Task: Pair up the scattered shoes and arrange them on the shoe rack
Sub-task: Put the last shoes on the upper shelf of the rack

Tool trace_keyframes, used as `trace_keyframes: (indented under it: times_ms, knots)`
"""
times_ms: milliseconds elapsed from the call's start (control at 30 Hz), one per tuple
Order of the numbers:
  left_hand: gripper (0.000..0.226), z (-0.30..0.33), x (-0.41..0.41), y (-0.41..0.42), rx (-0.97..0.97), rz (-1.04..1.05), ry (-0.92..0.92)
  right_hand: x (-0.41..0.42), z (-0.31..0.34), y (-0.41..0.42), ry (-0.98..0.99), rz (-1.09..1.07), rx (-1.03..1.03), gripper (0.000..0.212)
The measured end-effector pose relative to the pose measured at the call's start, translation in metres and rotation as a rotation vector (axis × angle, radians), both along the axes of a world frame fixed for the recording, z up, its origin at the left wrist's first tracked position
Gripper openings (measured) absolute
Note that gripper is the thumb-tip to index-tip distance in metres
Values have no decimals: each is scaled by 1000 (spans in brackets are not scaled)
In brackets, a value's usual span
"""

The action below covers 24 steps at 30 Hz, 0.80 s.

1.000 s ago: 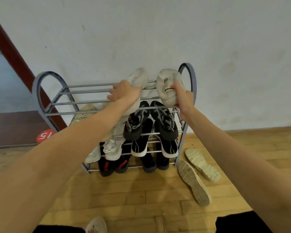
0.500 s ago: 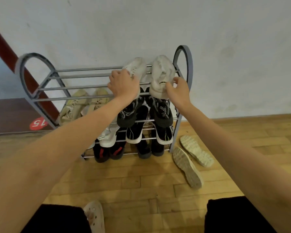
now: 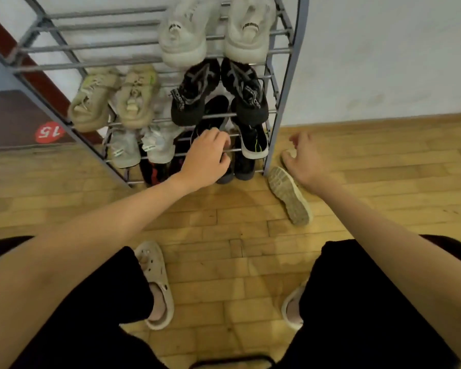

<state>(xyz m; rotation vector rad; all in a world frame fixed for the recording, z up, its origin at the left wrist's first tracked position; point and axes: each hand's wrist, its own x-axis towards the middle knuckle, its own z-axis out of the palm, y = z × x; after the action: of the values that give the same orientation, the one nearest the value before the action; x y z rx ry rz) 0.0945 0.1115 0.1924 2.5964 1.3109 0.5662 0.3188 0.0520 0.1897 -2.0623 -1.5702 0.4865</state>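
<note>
— While both hands are down low, where does each one stand?

— On the shoe rack (image 3: 288, 83), the left hand (image 3: 206, 158) hangs in front of the lower bars with its fingers loosely curled, holding nothing that I can see. Further right, one sole-up shoe (image 3: 290, 196) lies on the floor just beside the rack's foot. The right hand (image 3: 305, 158) hovers over its mate (image 3: 286, 155), fingers spread, empty; that second shoe is mostly hidden.

— How would they handle?

— Light, I'd judge, with a soft upper and a bendy ridged sole. I'd flip each over and pinch it at the heel collar, or clasp across the sole's middle, where it looks firmest.
</note>
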Motion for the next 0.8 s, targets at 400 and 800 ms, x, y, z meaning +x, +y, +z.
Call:
trace_keyframes:
  times_ms: [400, 800]
  knots:
    - [42, -163, 90, -31, -696, 159, 214, 93, -172, -38, -152, 20, -603, 49]
    - [82, -241, 241, 3, -1134, 430, -11, 184, -258, -12, -216, -71, -684, 47]
